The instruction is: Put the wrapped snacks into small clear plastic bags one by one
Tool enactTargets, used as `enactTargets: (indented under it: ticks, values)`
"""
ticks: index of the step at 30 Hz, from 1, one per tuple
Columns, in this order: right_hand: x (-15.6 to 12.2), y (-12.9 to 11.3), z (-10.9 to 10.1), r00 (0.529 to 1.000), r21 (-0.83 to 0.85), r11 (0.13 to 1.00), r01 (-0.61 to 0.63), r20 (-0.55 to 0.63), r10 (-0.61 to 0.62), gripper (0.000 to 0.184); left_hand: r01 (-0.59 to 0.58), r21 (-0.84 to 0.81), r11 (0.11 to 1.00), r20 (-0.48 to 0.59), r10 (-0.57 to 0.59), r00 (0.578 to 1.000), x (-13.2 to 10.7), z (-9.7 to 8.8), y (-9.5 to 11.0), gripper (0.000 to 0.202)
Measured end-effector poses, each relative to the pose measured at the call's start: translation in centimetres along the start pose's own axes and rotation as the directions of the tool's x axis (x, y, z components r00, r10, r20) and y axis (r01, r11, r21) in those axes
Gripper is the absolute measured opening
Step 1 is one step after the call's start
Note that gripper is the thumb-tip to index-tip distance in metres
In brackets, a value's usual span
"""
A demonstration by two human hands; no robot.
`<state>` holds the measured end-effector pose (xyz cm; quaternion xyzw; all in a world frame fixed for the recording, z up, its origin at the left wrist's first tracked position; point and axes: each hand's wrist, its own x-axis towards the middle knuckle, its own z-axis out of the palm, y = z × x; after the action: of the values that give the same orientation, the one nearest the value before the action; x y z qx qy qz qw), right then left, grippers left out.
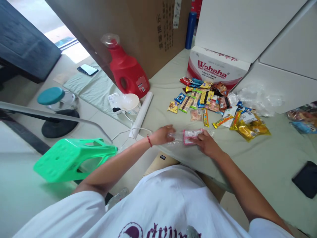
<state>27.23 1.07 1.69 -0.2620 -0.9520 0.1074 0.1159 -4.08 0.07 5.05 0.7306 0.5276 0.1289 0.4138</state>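
Observation:
My left hand [162, 135] is closed on the end of a clear plastic bag [176, 137] that lies on the pale green cloth [262, 155]. My right hand [206, 142] pinches a pink snack packet [190, 136] at the bag's other end; the packet seems partly inside the bag. A red string circles my left wrist. Just beyond my hands lies a pile of several small wrapped snacks [210, 102], with yellow packets [250, 127] at its right.
A white and red Wahaha carton [215, 67] stands behind the snacks, crumpled clear plastic [257, 99] to its right. A red detergent jug [127, 71], a white bowl [128, 102], a green stool [74, 158], a dark phone [305, 178] and a big cardboard box [138, 29] surround the area.

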Motion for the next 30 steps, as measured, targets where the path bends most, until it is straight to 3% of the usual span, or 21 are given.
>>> enactTargets:
  ticks: [2,5,8,10,14,16,17,18,19,21,22,23,26,30]
  values:
    - [-0.1,0.0,0.2,1.000,0.011,1.000,-0.011,0.003,0.011,0.055,0.143,-0.264,0.954,0.037,-0.138,0.990,-1.9,-0.5,-0.1,0.028]
    - [0.0,0.1,0.8,1.000,0.007,1.000,-0.022,0.006,0.022,0.053,0.295,-0.602,0.743,0.087,-0.306,0.948,-2.9,-0.7,1.3,0.044]
    - [0.1,-0.3,1.4,0.999,-0.031,0.998,-0.048,-0.008,0.047,0.052,0.222,-0.759,0.612,0.048,-0.287,0.957,-0.3,1.1,4.7,0.041]
    - [0.1,-0.9,1.3,0.998,-0.042,0.997,-0.068,-0.021,0.067,0.048,0.170,-0.754,0.634,0.004,-0.253,0.967,2.4,3.0,7.1,0.035]
    - [-1.0,-2.3,-0.3,0.997,0.093,0.994,-0.051,-0.046,0.055,0.036,0.199,-0.527,0.826,0.002,-0.233,0.972,6.4,6.6,9.5,0.023]
    - [-2.2,-2.3,-1.4,0.992,0.247,0.968,-0.052,-0.103,0.079,0.034,0.130,-0.270,0.954,-0.079,-0.157,0.984,6.8,7.9,9.7,0.022]
    - [-2.8,-2.0,-1.9,0.973,0.301,0.948,-0.108,-0.163,0.162,0.034,0.093,-0.107,0.990,-0.115,-0.105,0.988,6.7,8.3,9.7,0.024]
    - [-3.4,-1.5,-2.1,0.926,0.326,0.922,-0.209,-0.238,0.295,0.035,0.068,0.045,0.997,-0.130,-0.062,0.990,6.5,8.6,9.7,0.026]
    - [-3.9,-1.0,-2.2,0.839,0.325,0.879,-0.349,-0.311,0.447,0.036,0.063,0.159,0.985,-0.131,-0.042,0.990,6.2,8.8,9.8,0.028]
    - [-4.4,0.3,-1.6,0.620,0.275,0.734,-0.621,-0.401,0.674,0.040,0.098,0.301,0.949,-0.124,-0.064,0.990,5.7,8.9,10.1,0.030]
    - [-4.4,0.8,-1.1,0.553,0.246,0.667,-0.703,-0.402,0.730,0.044,0.121,0.348,0.930,-0.124,-0.082,0.989,5.5,8.9,10.3,0.030]
    - [-4.3,1.3,-0.5,0.525,0.228,0.626,-0.746,-0.378,0.763,0.046,0.134,0.383,0.914,-0.127,-0.092,0.988,5.3,8.9,10.5,0.031]
    - [-3.6,1.9,0.6,0.524,0.323,0.607,-0.726,-0.313,0.792,0.029,0.092,0.444,0.891,-0.144,-0.031,0.989,5.2,8.7,10.8,0.033]
    - [-2.6,1.5,-0.4,0.531,0.498,0.618,-0.608,-0.324,0.783,0.019,0.075,0.405,0.911,-0.296,0.053,0.954,5.1,8.4,10.2,0.018]
